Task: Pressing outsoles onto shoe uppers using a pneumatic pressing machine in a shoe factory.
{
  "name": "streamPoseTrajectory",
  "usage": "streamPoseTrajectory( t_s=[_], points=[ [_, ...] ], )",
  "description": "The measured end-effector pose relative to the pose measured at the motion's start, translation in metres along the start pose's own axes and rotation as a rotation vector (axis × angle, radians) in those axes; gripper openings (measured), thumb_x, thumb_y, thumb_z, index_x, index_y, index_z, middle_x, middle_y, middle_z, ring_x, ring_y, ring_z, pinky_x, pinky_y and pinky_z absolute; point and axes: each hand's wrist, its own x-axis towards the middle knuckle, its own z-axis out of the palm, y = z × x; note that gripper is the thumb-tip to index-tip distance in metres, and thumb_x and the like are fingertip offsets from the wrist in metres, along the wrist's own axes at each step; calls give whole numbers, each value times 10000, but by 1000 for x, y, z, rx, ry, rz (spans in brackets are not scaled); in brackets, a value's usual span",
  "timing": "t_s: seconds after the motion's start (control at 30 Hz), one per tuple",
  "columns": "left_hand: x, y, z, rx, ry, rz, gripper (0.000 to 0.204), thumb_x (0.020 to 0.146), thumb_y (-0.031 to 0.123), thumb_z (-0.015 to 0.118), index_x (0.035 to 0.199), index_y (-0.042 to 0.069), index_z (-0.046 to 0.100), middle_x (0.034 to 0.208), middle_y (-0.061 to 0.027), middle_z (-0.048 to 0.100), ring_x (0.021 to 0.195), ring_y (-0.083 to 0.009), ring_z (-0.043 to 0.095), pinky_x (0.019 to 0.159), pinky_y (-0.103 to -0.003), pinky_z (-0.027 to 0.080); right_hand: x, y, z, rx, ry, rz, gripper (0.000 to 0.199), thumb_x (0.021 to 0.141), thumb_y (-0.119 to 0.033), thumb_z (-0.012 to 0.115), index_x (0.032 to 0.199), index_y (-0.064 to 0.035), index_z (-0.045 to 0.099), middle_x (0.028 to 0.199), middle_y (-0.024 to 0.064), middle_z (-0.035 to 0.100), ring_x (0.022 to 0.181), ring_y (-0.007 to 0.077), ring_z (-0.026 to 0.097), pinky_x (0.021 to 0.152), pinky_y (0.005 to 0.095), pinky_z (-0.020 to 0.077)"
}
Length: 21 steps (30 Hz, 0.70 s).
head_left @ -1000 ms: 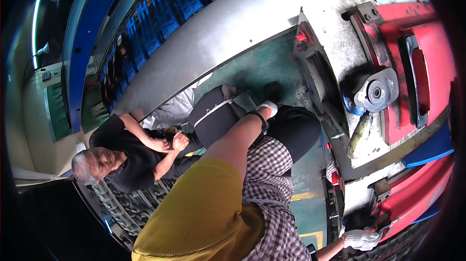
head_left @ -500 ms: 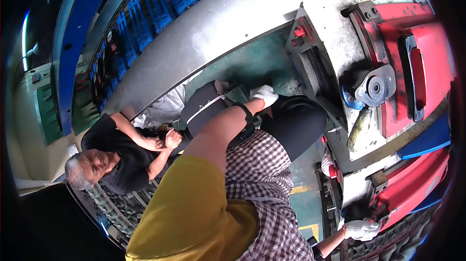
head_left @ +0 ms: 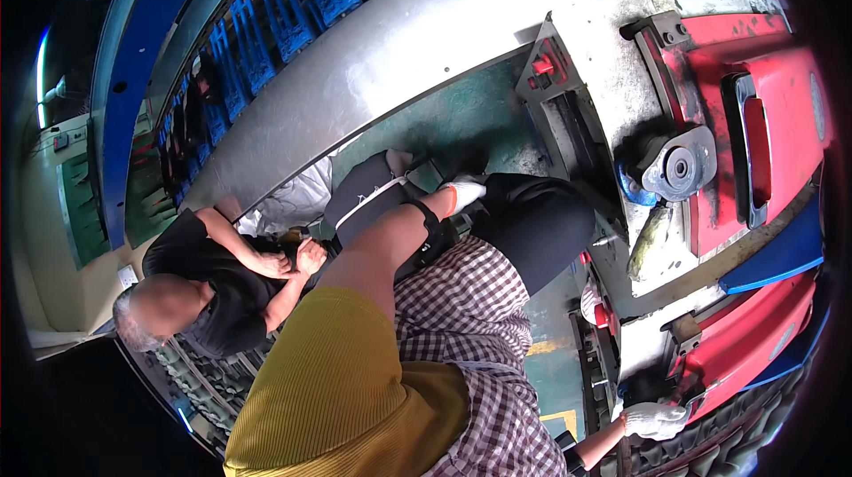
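My left hand [head_left: 463,194], in a white knitted glove with an orange cuff, is low over my lap beside my dark-trousered knee [head_left: 543,224]. Its fingers are blurred and partly hidden, so their shape does not show. At the lower right, my right hand [head_left: 655,421], also gloved in white, reaches to the near corner of the lower red machine cover [head_left: 754,344]. Its fingers are bent together at the cover's dark edge, and what is in them is hidden. A checkered apron [head_left: 470,299] covers my front.
A person in black [head_left: 217,299] with crossed forearms is close on my left. A curved metal table [head_left: 355,78] spans the far side. On the right are an upper red cover [head_left: 781,122] with a slot handle and a round grey metal part [head_left: 680,165]. Dark ribbed parts lie at the lower right.
My left hand has drawn back slightly to the left and nearer to me over my lap. My right hand stays at the lower red cover. The view has shifted a little.
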Motion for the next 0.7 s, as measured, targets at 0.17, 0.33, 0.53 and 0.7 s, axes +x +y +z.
streamPoseTrajectory(
  t_s=[0.17, 0.33, 0.53, 0.7],
  points=[
    [6, -17, 3, 320, 14, -120, 340, 914, 236, 637, 1210, 78, 690, 1166, -144, 714, 1099, -292, 689, 918, -410, 541, 6, -21, -4, 75, -34, 114, 473, 1132, -371, 344, 1221, -32, 662, 1172, 162, 688, 1062, 371, 624, 931, 505, 496],
    [-26, 48, -25, 925, 515, -127, 244, 966, 158, 586, 1184, 157, 697, 1233, -111, 740, 1163, -322, 708, 914, -465, 563, 1, -21, -12, 80, -28, 159, 483, 1131, -382, 346, 1227, -37, 670, 1170, 159, 689, 1078, 366, 626, 938, 500, 495],
    [-42, -8, -89, 489, 481, -16, 523, 950, 382, 667, 1287, -15, 617, 1250, -221, 700, 1156, -339, 689, 990, -440, 523, 10, -37, -12, 71, -37, 122, 466, 1134, -366, 343, 1222, -55, 680, 1166, 136, 692, 1075, 354, 620, 933, 500, 497],
    [-68, 24, -91, 25, 234, 42, 399, 937, 245, 653, 1272, 27, 653, 1030, -114, 731, 885, -196, 696, 839, -356, 552, 3, -28, -12, 93, -80, 144, 452, 1135, -318, 344, 1159, -41, 700, 1132, 144, 706, 1019, 366, 635, 894, 523, 487]
  ],
)
